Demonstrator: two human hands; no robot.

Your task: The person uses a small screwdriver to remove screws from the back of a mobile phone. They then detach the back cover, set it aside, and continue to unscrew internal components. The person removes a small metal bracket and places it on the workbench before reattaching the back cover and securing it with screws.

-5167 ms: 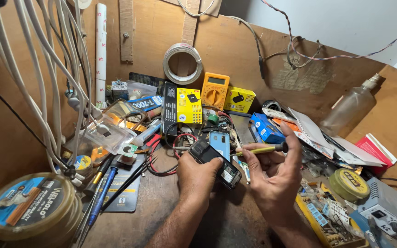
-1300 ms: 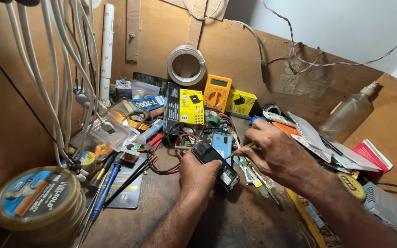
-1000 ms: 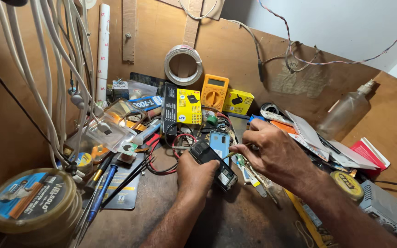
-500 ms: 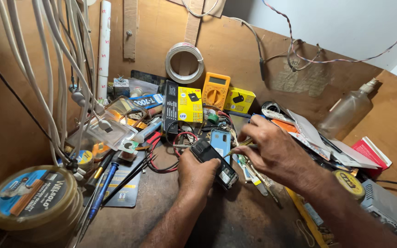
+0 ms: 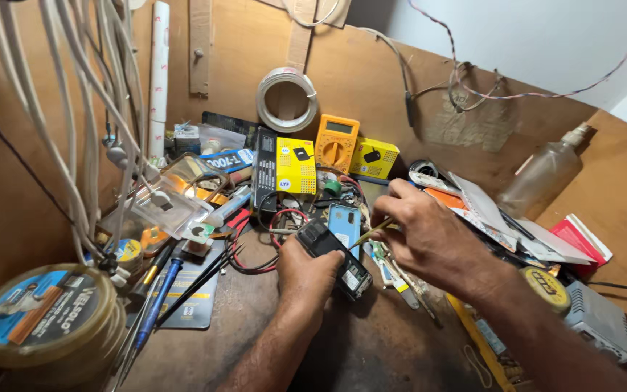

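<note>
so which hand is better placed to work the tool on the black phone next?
Probably the right hand: it already pinches the thin yellow tool, whose tip is next to the black phone. The left hand is busy steadying that phone on the bench.

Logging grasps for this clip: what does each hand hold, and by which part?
Left hand holds the small black phone by its lower end; right hand pinches a thin yellowish tool by its rear end.

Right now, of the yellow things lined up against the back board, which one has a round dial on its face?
The yellow meter, standing between the two yellow boxes: the larger box and the smaller one have flat printed fronts and no dial.
</note>
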